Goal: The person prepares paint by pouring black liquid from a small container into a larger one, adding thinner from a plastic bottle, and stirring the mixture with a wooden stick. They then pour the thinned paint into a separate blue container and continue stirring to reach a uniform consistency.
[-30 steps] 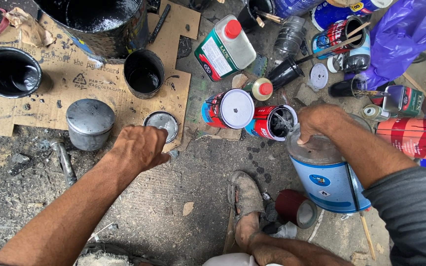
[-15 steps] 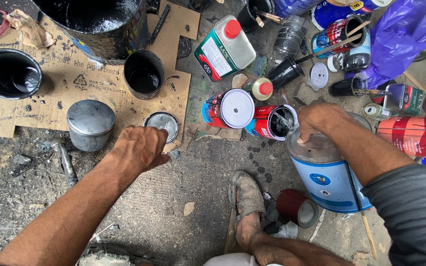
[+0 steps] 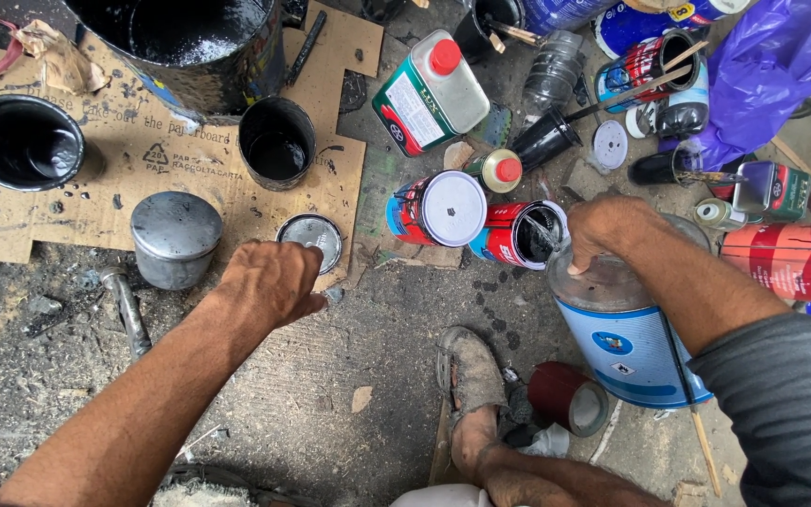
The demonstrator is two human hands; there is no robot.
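A big blue drum [image 3: 626,329] stands at the right of the frame. The right hand [image 3: 607,230] rests on its top rim with fingers curled down. Left of centre, the left hand [image 3: 269,282] is curled over a small round tin lid [image 3: 312,237] on the cardboard [image 3: 96,202]; I cannot tell if it pinches it.

A small round silver metal lid [image 3: 310,239] lies flat at the near edge of a stained brown cardboard sheet [image 3: 77,211] on the floor, just beyond the left hand's [image 3: 269,282] knuckles. A large blue-and-white cylindrical metal can [image 3: 623,329] stands upright on the floor, its grey top under the right hand [image 3: 604,230], which rests on the rim
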